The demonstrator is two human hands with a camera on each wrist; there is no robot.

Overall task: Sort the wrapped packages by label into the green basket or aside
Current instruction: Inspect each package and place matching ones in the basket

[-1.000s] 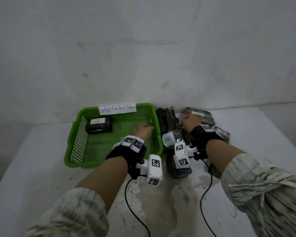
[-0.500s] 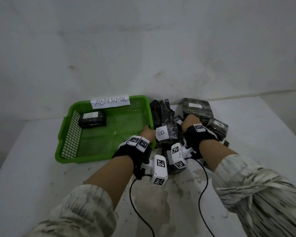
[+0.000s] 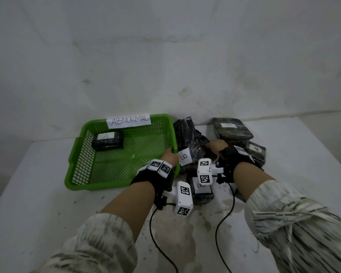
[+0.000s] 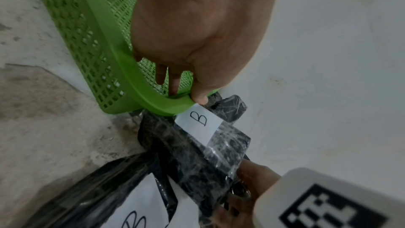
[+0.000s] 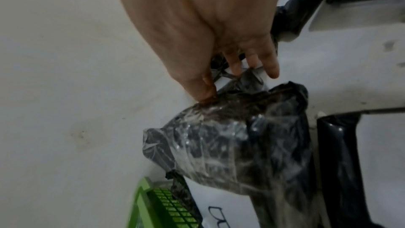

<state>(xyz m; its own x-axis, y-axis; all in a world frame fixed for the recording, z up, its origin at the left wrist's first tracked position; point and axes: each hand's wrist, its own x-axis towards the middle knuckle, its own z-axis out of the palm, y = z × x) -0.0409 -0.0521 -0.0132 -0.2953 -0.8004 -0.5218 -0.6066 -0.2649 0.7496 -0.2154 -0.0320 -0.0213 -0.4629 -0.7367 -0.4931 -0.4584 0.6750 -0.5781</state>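
The green basket (image 3: 106, 187) (image 4: 122, 68) bears an "ABNORMAL" tag and holds one black wrapped package labelled A (image 3: 107, 141). My left hand (image 3: 170, 156) (image 4: 197, 41) grips the basket's right rim, thumb outside and fingers inside the mesh. Just right of the rim, my right hand (image 3: 217, 147) (image 5: 208, 32) pinches the far end of a clear-wrapped black package labelled B (image 3: 195, 154) (image 4: 197, 153) (image 5: 230, 145). This package lies tilted on the pile with its label end against the basket corner.
Another package labelled B (image 3: 202, 191) lies in front under my wrists. A large flat package (image 3: 231, 130) sits at the back right, and one labelled A (image 3: 256, 152) to its right. A crumpled dark package (image 3: 185, 129) leans beside the basket. The wall stands close behind.
My left hand moved from inside the basket to its right rim and took hold of it. My right hand stayed on the B package in the pile.
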